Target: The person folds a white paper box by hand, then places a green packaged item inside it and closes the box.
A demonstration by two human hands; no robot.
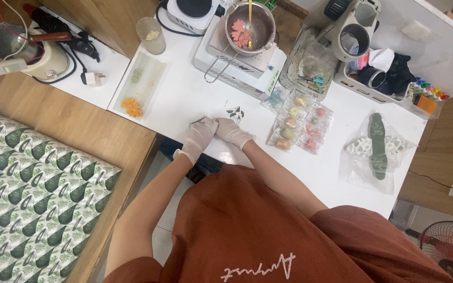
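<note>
Leaf-shaped dark green pieces (235,112) lie on the white tabletop (184,94), just beyond two gloved hands meeting at its near edge. The left hand (201,134) pinches a small pale item, too small to identify; whether the right hand's (230,130) grip holds anything cannot be told. A steel pot (249,25) sits behind.
</note>
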